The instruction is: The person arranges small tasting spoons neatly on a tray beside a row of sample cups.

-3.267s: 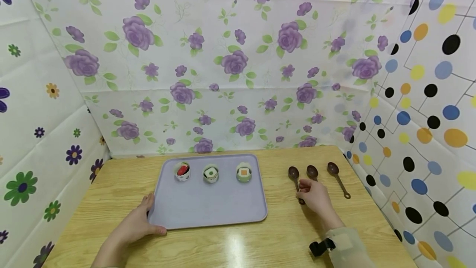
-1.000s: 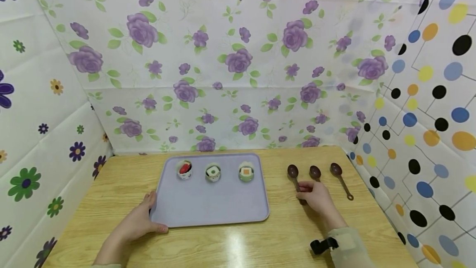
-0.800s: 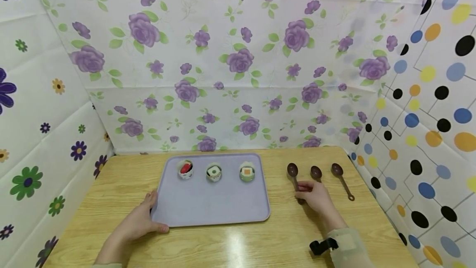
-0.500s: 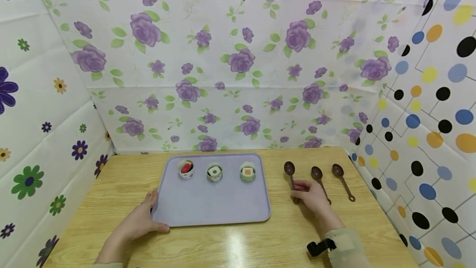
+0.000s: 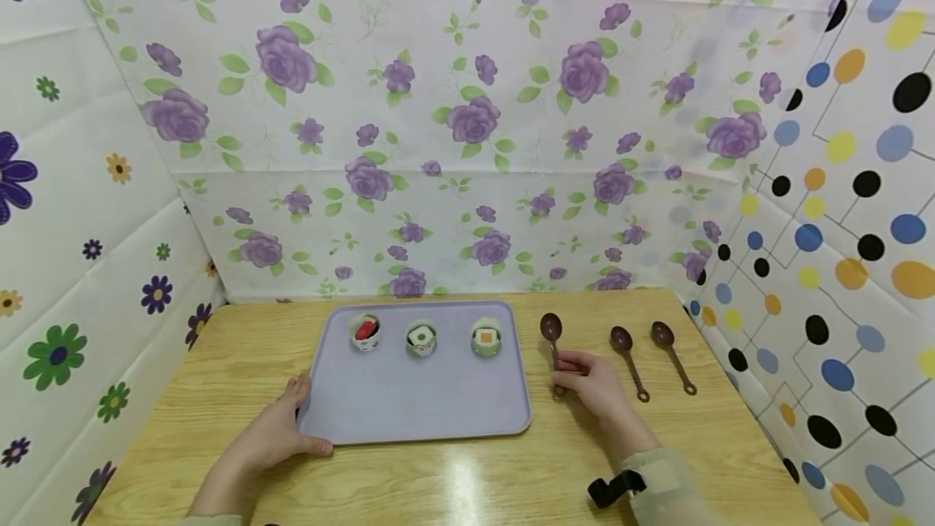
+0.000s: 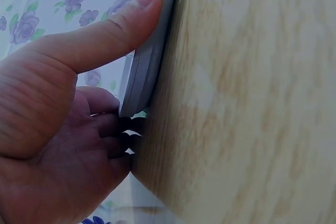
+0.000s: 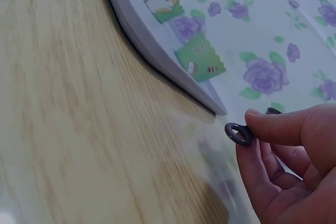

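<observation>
My left hand (image 5: 266,428) rests at the near-left corner of a lavender tray (image 5: 416,416), thumb lying straight along the front rim and fingers on the left side; the left wrist view shows the thumb (image 6: 121,30) on the tray edge. My right hand (image 5: 595,384) pinches the handle of a dark brown spoon (image 5: 551,326) between thumb and fingers, just right of the tray. Bowl end points to the back wall. In the right wrist view the spoon's ring-shaped handle end (image 7: 239,134) pokes out of the fingertips. Two matching spoons, a middle one (image 5: 622,339) and a right one (image 5: 663,334), lie on the table.
Along the tray's back stand three small patterned cups: one with a red piece (image 5: 365,334), one with a white piece (image 5: 421,338), one with an orange-and-white square (image 5: 486,338). A wooden table (image 5: 467,477) lies beneath, with patterned cloth walls (image 5: 467,209) on three sides.
The right hand has pulled its spoon left, away from the other two and closer to the tray; the middle spoon's handle now shows fully. The left hand stays at the tray corner.
</observation>
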A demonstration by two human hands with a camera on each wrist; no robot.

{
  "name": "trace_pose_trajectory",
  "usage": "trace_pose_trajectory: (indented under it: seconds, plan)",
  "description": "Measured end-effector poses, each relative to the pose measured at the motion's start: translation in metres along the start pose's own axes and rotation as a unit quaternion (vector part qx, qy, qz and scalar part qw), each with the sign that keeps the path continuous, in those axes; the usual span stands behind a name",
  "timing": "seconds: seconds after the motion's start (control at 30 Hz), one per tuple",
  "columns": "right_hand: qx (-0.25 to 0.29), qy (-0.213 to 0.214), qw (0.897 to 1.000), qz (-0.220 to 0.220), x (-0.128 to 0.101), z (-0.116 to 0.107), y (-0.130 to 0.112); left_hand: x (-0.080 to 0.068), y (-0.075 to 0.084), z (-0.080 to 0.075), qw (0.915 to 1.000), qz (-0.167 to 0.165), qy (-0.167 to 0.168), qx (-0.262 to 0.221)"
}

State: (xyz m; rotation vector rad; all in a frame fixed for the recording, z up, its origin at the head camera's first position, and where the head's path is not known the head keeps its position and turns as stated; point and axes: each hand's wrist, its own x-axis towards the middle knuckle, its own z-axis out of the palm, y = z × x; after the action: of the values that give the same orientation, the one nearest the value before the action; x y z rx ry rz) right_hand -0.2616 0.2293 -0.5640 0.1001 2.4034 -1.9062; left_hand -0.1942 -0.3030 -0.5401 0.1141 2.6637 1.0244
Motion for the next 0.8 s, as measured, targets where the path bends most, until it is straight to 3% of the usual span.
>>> trace_pose_trajectory:
  seconds: [0.4, 0.8]
  plan:
    - [0.086, -0.042, 0.995, -0.010, -0.005, 0.043, -0.015, -0.001, 0.001, 0.000, 1.0000, 0.006, 0.007, -0.003]
    - [0.094, -0.068, 0.993, -0.018, -0.013, 0.089, -0.028, 0.000, 0.000, 0.000, 1.0000, -0.001, 0.007, 0.000]
